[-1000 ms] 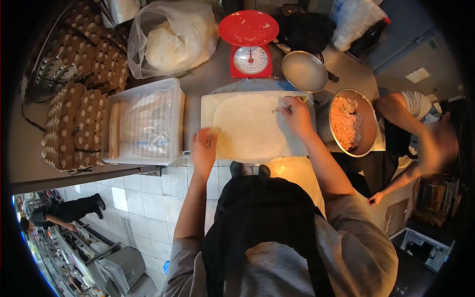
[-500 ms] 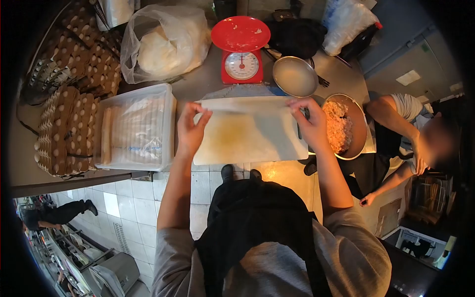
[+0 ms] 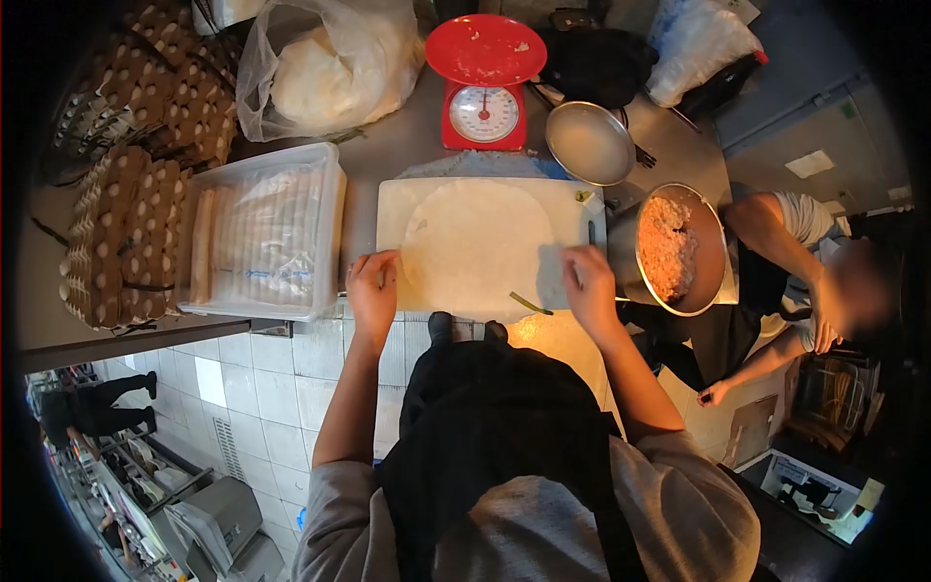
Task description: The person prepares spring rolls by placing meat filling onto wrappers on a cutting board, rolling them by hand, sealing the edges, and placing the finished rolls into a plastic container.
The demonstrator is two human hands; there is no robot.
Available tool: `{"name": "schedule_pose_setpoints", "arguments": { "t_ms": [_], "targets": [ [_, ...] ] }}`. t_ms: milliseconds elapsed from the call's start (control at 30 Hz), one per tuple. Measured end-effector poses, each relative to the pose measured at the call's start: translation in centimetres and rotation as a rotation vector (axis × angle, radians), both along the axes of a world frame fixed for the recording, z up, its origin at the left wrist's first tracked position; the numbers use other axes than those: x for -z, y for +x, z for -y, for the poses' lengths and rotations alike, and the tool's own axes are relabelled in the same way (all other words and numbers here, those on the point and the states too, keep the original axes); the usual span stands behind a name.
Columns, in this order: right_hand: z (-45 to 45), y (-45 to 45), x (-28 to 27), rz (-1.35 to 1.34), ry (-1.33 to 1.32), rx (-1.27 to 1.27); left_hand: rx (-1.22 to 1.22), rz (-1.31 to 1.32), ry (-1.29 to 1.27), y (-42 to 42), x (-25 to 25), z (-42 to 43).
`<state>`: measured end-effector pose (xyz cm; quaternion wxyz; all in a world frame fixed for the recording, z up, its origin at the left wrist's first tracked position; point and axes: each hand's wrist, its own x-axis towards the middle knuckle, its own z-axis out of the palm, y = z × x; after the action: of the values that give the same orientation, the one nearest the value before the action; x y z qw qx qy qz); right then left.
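We see the left hand [image 3: 372, 289] and right hand [image 3: 590, 288] curled beside a pale round sheet [image 3: 478, 241]; whether gripping, we cannot tell.

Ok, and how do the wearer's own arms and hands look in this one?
Both the left hand and right hand are bare, with no glove, watch or bracelet visible; rings would be too small to rule out. The forearms are uncovered. The grey sleeves are short and loose, ending near the elbows, with no marking that shows. A black apron covers the front.
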<state>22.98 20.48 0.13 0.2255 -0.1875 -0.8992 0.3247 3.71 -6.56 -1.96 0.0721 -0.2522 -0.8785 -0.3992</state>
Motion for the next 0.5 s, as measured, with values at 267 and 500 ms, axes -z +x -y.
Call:
{"name": "schedule_pose_setpoints", "arguments": {
  "t_ms": [267, 500],
  "targets": [
    [-0.9, -3.6, 1.9, 0.077, -0.026, 0.191, -0.084, 0.2, -0.158, 0.8, 0.5, -1.1],
    [-2.6, -6.4, 2.1, -0.051, 0.187, -0.004, -0.05, 0.274, -0.23, 3.1, -0.2, 0.7]
  ]
}}
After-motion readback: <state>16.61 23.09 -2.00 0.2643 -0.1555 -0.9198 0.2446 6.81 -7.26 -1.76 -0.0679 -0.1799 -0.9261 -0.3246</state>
